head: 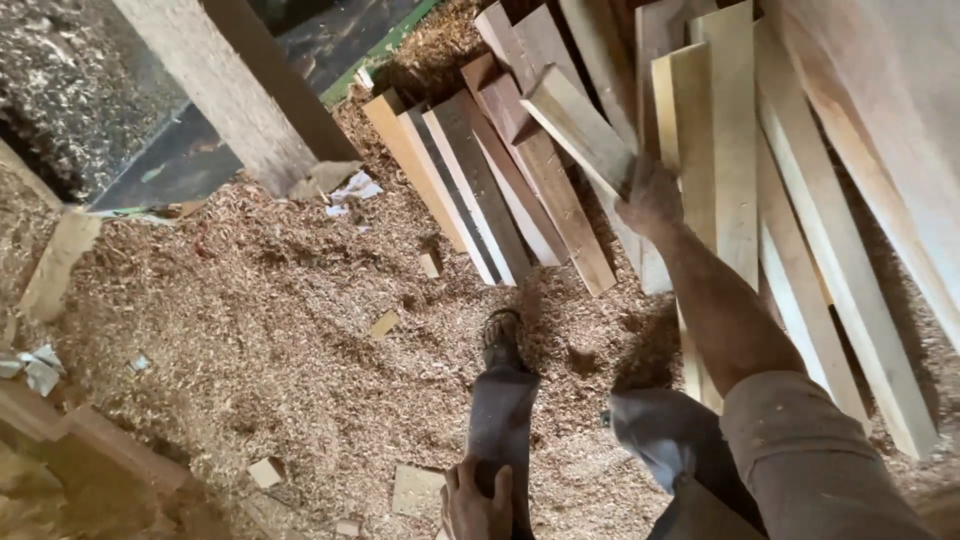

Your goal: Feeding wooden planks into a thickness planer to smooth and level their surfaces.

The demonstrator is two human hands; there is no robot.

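Head view, looking down on a floor deep in sawdust. Upper left: a thick post leans across the frame beside a dark sheet, with paper scraps at its foot. Lower left: more scraps and small offcuts lie loose where they fell on the shavings. Bottom centre: the left hand rests on the leg, fingers curled lightly against the cloth and holding nothing, apparently as a brace; the sandalled foot is planted forward in the sawdust. Upper centre to right: boards lie fanned side by side, lower ends sunk in the sawdust, so that each end stays reachable. Right of centre: the right hand closes around one board, fingers wrapped over its lower end; this board sits tilted atop the others, its near end raised. Far right: longer pale boards run diagonally to the frame's edge.
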